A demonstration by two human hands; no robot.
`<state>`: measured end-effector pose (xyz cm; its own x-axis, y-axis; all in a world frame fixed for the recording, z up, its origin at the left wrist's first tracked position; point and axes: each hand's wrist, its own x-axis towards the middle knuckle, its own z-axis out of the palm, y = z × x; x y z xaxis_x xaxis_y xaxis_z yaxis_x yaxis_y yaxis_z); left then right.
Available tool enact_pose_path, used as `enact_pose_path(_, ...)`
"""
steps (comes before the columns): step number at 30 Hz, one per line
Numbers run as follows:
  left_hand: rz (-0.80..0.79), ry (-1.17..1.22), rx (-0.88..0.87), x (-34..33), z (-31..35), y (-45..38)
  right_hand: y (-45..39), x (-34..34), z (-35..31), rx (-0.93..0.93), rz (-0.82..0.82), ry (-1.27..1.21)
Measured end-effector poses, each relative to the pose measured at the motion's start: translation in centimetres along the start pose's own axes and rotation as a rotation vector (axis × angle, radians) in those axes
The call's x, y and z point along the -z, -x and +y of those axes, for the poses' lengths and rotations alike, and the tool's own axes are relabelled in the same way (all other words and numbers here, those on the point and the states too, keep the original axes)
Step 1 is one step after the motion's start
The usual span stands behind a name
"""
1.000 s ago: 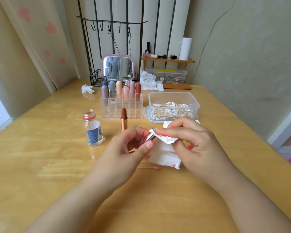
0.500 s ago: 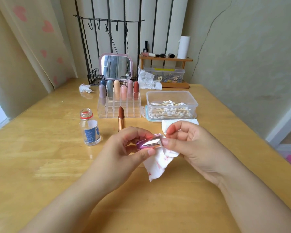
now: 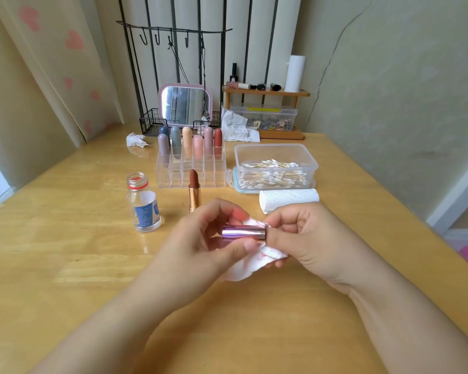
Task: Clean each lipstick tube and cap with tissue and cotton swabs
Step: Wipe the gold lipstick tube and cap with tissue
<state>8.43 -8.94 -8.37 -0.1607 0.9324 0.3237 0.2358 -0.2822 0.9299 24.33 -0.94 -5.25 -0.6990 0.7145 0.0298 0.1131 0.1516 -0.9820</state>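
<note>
A wooden counter [image 3: 65, 265] stood against a cracked wall. Above its middle, the left hand [image 3: 200, 252] pinched a purple metallic lipstick cap [image 3: 243, 232], lying level, thumb and fingers curled in a closed grip. The right hand [image 3: 305, 238] gripped a red-stained tissue [image 3: 254, 261] at the cap's open end. Behind stood an uncapped lipstick [image 3: 194, 194], a clear bottle [image 3: 143, 206], a tissue roll [image 3: 289, 198], a swab box [image 3: 274, 168] and an organiser [image 3: 191, 168] towards the far edge.
</note>
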Motion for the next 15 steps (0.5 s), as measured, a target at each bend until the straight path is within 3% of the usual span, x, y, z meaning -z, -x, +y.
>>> enact_pose_path(4,-0.021,0.053,0.172,0.06,0.28,-0.11,0.06,-0.4,-0.26,0.067,0.045,0.072)
enact_pose_path(11,-0.003,0.251,0.019,-0.01,0.56,-0.14,-0.05,-0.38,-0.19,0.03,0.078,-0.035)
enact_pose_path(15,0.03,0.234,0.084,-0.36,0.45,-0.08,-0.09,-0.1,-0.16,0.046,0.076,-0.007)
